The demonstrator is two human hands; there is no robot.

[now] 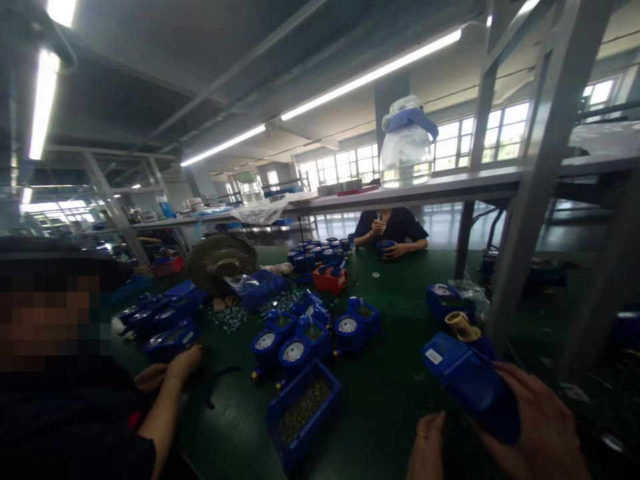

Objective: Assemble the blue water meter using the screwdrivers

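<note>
blue meter (470, 380) sits low right over the green table (400, 293), right hand (540, 427) wrapped around its body, brass fitting up. left hand (427, 447) just beside it, fingers curled, holding nothing i can see. more meters (300, 337) and a bin of screws (303, 413) mid-table. coworker's hand (183, 363) at left, another person (393, 233) across. factory hall, strip lights (373, 73), shelf frame overhead.

Factory assembly hall: long workbench (400, 293), blue meters (295, 340).
</note>
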